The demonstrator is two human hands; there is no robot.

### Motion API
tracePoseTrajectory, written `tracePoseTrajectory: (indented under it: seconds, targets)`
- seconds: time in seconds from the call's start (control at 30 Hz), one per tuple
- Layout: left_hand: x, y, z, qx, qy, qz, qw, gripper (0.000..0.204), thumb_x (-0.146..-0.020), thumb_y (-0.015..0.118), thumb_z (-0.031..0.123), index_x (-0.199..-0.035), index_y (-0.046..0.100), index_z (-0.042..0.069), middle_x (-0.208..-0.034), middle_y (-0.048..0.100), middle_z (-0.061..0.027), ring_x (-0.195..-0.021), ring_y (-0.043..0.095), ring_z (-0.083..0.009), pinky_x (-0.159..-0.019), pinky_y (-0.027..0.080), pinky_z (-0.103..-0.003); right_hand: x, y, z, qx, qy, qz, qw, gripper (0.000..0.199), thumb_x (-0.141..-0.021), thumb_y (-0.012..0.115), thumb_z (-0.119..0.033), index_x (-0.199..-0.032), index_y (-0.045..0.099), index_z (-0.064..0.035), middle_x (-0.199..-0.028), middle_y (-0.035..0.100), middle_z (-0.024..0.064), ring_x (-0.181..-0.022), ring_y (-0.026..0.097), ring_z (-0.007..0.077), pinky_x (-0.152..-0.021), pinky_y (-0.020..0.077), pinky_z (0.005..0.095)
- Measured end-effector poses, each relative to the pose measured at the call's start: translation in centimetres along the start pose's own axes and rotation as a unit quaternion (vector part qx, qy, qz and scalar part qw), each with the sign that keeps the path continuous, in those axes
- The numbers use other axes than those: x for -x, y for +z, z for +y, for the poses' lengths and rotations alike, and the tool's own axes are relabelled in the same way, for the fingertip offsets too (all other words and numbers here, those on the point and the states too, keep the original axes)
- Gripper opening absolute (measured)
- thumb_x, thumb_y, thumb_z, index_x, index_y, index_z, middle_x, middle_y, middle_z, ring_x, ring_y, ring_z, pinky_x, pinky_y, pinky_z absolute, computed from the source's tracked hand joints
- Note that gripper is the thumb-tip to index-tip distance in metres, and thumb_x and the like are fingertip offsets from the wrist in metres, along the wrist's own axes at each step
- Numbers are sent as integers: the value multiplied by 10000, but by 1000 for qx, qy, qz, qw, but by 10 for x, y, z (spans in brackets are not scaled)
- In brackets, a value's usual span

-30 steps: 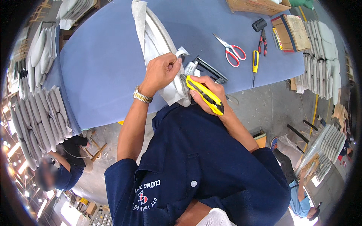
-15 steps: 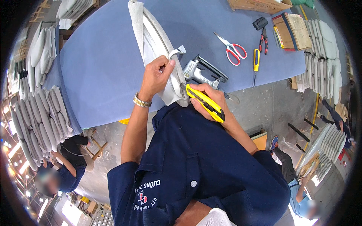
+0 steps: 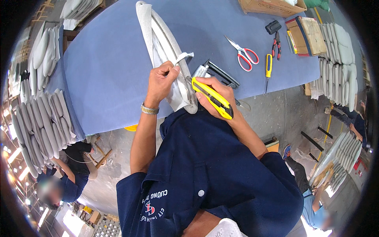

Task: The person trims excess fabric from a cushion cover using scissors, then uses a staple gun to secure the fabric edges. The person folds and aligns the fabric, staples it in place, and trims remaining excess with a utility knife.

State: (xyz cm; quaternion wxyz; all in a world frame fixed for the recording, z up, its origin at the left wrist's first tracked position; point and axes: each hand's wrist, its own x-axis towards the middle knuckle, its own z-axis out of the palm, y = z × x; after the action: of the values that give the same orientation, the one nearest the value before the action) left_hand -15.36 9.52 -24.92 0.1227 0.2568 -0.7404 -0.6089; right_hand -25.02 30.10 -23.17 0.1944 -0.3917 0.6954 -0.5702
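The left hand point(image 3: 162, 81) pinches a loose strip of grey fabric point(image 3: 182, 59) at the near end of a long curved padded piece point(image 3: 166, 47), which lies on the blue table point(image 3: 110, 67) with that end at the table's edge against the person's body; the right hand point(image 3: 221, 93) is closed around a yellow utility knife point(image 3: 211, 96), its tip just beside the left fingers. The blade sits so near those fingers that a slip could likely cut them; pulling the strip unevenly could tear or gouge the covering; a staple gun point(image 3: 215, 73) lies right behind the hands and could be knocked off.
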Motion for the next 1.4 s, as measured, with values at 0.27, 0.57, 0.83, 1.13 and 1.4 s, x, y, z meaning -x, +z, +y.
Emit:
tracePoseTrajectory:
  seconds: [0.27,0.57,0.83,1.13,1.4]
  targets:
    - [-2,7,-6,-3,12,19,1000,380,-982,670,161,-715,455,-4,-673,392,17,-667,337,-64,-588,321,-291,10,3,1,42,-17,-13,999,382,-874,763,-83,-1240,662,-38,-1009,763,118,-803,748,184,-717,567,277]
    - [1,12,-5,86,-18,36,996,397,-995,657,134,-659,480,18,-664,445,41,-657,376,-47,-603,327,-268,20,-3,-5,19,10,-36,999,349,-883,748,-66,-1220,666,-33,-1034,751,139,-791,736,184,-709,557,279]
    - [1,15,-6,98,-32,50,993,407,-1002,645,149,-652,481,23,-667,443,43,-654,377,-47,-610,326,-260,32,-7,-12,19,25,-52,998,379,-872,755,-76,-1228,630,-45,-950,736,133,-786,728,255,-729,569,323]
    - [0,23,-2,100,-60,78,990,401,-999,648,146,-655,482,24,-666,444,42,-657,379,-48,-612,334,-260,45,-9,-8,13,8,-55,998,386,-855,761,-59,-1218,629,-70,-965,727,100,-794,722,250,-731,563,314]
    - [1,20,-17,65,-79,105,989,312,-1037,625,215,-747,628,102,-691,448,85,-636,369,-25,-584,294,-226,51,-14,-15,-8,54,-79,995,393,-865,762,-83,-1234,629,-110,-853,682,88,-696,695,257,-642,546,346]
